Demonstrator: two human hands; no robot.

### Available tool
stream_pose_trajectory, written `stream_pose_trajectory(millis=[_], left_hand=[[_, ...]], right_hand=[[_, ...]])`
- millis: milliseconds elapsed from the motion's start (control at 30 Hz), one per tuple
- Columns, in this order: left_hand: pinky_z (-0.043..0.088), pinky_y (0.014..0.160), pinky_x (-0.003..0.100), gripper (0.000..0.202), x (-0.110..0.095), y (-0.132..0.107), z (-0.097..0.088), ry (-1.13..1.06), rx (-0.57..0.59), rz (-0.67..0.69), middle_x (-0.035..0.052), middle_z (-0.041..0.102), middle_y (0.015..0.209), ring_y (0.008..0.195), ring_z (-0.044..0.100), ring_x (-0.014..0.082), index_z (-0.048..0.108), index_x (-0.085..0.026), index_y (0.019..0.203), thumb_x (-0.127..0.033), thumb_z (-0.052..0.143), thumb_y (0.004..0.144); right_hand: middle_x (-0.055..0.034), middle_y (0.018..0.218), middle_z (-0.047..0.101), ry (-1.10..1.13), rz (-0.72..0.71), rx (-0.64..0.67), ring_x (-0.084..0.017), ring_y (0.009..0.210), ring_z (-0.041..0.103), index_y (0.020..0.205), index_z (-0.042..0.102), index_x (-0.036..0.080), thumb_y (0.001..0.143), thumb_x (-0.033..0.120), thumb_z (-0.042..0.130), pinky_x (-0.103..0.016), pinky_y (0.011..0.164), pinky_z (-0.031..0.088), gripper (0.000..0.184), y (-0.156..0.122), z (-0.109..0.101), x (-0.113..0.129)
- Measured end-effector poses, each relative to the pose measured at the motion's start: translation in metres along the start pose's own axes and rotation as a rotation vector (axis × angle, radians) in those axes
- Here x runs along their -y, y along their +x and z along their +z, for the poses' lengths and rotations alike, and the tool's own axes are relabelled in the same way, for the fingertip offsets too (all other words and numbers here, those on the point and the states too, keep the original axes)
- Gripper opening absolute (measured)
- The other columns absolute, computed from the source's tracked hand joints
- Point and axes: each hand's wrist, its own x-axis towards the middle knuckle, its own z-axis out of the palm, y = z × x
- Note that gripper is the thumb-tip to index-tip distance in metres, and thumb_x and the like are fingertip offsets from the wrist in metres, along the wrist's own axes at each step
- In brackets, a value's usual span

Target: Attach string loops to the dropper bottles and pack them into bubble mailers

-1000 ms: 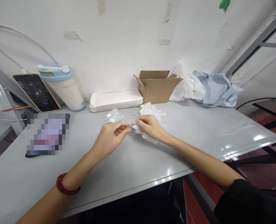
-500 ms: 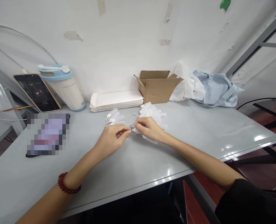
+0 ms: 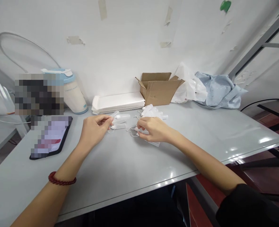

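Small translucent plastic tubes with white caps and thin white string loops lie in two groups. My left hand (image 3: 94,127) pinches the capped, looped end of a tube (image 3: 119,126) in the smaller left group. Another tube (image 3: 122,116) lies just beyond it. My right hand (image 3: 152,128) reaches over the larger pile of tubes (image 3: 151,110), its thumb and index finger apart beside loose string loops (image 3: 133,131). Part of the pile is hidden beneath that hand, and I see nothing clearly gripped in it.
Behind the tubes are a stack of white envelopes (image 3: 118,101), an open cardboard box (image 3: 162,93), a white plastic bag (image 3: 189,85) and blue cloth (image 3: 219,90). At left stand a blue-lidded cup (image 3: 75,97), a blurred-out object and a phone (image 3: 52,138) on the grey table (image 3: 120,179).
My left hand has moved left, away from my right hand, to the smaller group of tubes. The fingers of my right hand have spread from a pinch over the pile.
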Motion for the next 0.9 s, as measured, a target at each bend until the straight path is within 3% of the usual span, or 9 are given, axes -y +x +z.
stream_pose_trajectory(millis=[167,367,500,633,767,900], left_hand=[[0.047,0.063,0.026,0.024,0.009,0.003,0.006,0.057,-0.102,-0.095,0.0005,0.069,0.067,0.060,0.064,0.0168,0.070,-0.018,0.079,-0.037,0.056,0.075],[0.046,0.068,0.030,0.028,0.020,0.006,0.010,0.294,-0.025,-0.075,0.0038,0.071,0.069,0.070,0.067,0.0230,0.071,-0.019,0.076,-0.038,0.051,0.079],[0.047,0.071,0.034,0.035,0.023,0.005,0.009,0.369,-0.018,-0.056,0.0094,0.073,0.079,0.081,0.068,0.0282,0.071,-0.017,0.087,-0.042,0.048,0.080],[0.047,0.073,0.035,0.034,0.015,0.000,0.012,0.366,-0.036,-0.017,0.0100,0.074,0.082,0.081,0.067,0.0271,0.069,-0.016,0.096,-0.040,0.048,0.082],[0.048,0.071,0.032,0.034,0.003,-0.008,0.017,0.279,0.010,0.012,0.0062,0.073,0.079,0.073,0.066,0.0221,0.068,-0.016,0.096,-0.039,0.049,0.082],[0.048,0.069,0.029,0.031,-0.005,-0.015,0.021,0.163,0.168,0.078,0.0038,0.071,0.076,0.068,0.065,0.0183,0.068,-0.016,0.093,-0.039,0.049,0.082]], right_hand=[[-0.0040,0.077,0.057,-0.110,-0.009,0.095,-0.011,0.062,0.041,0.080,0.062,0.016,0.084,0.025,0.050,-0.026,0.052,0.018,0.016,0.000,0.001,0.002],[-0.0067,0.081,0.060,-0.155,-0.014,0.109,-0.012,0.064,0.046,0.078,0.064,0.015,0.084,0.022,0.050,-0.027,0.052,0.019,0.017,0.001,0.004,0.002],[-0.0085,0.085,0.063,-0.152,-0.019,0.150,-0.016,0.069,0.052,0.083,0.065,0.014,0.083,0.023,0.054,-0.028,0.052,0.020,0.014,-0.001,0.002,0.003],[-0.0097,0.088,0.064,-0.131,-0.053,0.173,-0.018,0.072,0.056,0.087,0.065,0.014,0.079,0.019,0.057,-0.028,0.053,0.024,0.012,-0.003,0.003,0.007],[-0.0107,0.088,0.064,-0.144,-0.064,0.181,-0.019,0.074,0.056,0.085,0.064,0.012,0.078,0.015,0.056,-0.028,0.054,0.026,0.011,-0.003,0.004,0.009],[-0.0094,0.088,0.063,-0.094,-0.022,0.140,-0.017,0.073,0.055,0.091,0.064,0.013,0.082,0.019,0.055,-0.027,0.055,0.027,0.014,0.000,0.005,0.010]])
